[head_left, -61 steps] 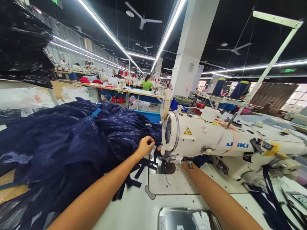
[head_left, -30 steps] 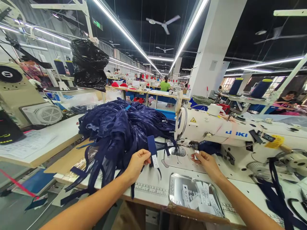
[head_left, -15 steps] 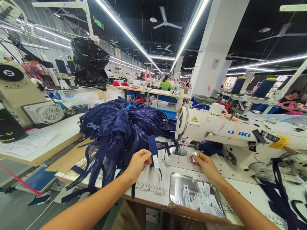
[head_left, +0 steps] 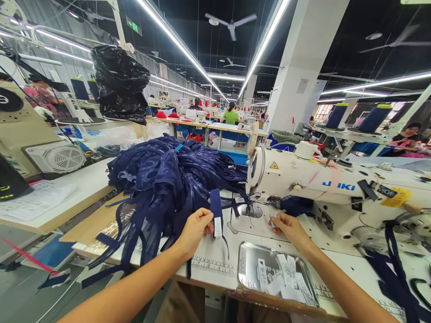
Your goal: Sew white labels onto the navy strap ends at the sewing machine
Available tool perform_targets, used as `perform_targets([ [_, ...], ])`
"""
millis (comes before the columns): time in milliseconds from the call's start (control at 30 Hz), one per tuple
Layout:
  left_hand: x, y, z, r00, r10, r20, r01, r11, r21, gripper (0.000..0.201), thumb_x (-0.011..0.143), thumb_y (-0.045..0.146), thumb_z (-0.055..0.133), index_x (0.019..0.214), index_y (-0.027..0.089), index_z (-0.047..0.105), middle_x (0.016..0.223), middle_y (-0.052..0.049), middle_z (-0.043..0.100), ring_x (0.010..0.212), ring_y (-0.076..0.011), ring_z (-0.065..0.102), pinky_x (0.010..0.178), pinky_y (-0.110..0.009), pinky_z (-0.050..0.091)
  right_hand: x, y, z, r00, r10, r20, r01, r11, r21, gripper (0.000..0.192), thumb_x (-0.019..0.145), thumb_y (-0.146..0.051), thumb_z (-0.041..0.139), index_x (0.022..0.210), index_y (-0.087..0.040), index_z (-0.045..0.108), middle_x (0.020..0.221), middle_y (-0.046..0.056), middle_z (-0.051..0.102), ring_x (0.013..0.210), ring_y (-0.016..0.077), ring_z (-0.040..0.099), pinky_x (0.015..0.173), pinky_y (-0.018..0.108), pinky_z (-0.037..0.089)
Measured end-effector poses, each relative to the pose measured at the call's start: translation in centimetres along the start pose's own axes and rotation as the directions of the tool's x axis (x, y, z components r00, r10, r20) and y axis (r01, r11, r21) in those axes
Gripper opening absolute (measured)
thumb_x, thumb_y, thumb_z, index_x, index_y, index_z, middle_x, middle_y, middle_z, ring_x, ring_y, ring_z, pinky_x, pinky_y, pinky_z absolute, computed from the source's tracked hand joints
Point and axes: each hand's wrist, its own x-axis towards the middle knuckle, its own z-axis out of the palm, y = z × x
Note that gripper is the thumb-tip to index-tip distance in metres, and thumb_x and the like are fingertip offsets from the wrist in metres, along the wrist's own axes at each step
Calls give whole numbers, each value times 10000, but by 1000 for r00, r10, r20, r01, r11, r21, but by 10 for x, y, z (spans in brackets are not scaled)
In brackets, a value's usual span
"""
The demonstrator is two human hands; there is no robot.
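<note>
Pinching the navy strap with its white label, your left hand stays closed while your right hand nips a small label near the sewing machine.

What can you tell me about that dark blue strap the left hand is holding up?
The navy strap is a flat, narrow band of woven-looking fabric, held upright between the left hand's thumb and fingers. A small white label with dark print sits at its lower end. It stands above the white table, beside the heap of navy fabric.
</note>
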Motion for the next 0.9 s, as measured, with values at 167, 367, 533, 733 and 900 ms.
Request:
perform_targets([
  [167, -3, 1, 3, 986, 167, 18, -167, 958, 235, 181, 693, 353, 536, 678, 177, 493, 463, 61, 453, 435, -90, 409, 479, -218, 321, -1, -2, 0, 1000, 10, 5, -10, 999, 38, 464, 464, -564, 681, 467, -189, 407, 645, 33, 613, 509, 136, 520, 535, 282, 399],
  [367, -2, 6, 5, 591, 541, 599, -775, 175, 607, 153, 771, 174, 477, 758, 198, 627, 669, -36, 635, 591, -143, 518, 603, -285, 326, -29, -20, 13, 944, -177, 278, 47, 908, 416, 361, 694, -536, 559, 663, -201, 426, 1104, 83, 565, 651, 176, 612, 648, 353, 467],
  [533, 9, 1, 17, 197, 563, 802, -874, -270, 404, 177, 785, 103, 463, 873, 173, 600, 731, -33, 656, 674, -159, 544, 644, -315, 315, -55, -31, 23, 857, -318, 406, 195, 929, 315, 298, 825, -475, 437, 727, -194, 426, 958, 104, 629, 718, 181, 616, 692, 356, 459],
  [733, 19, -2, 24, 313, 556, 770, -766, -332, 551, 230, 767, 116, 474, 970, 144, 578, 822, -42, 657, 793, -196, 545, 741, -380, 310, -60, -22, 17, 840, -345, 419, 316, 939, 139, 286, 843, -436, 429, 685, -196, 425, 777, 63, 654, 662, 142, 572, 597, 277, 439],
  [900, 19, 0, 22, 276, 568, 775, -735, -395, 551, 213, 787, 122, 477, 971, 143, 582, 802, -42, 662, 768, -187, 554, 758, -380, 308, -54, -13, 12, 847, -325, 421, 335, 941, 51, 302, 838, -456, 420, 728, -184, 492, 775, 58, 645, 685, 146, 562, 612, 280, 439],
])
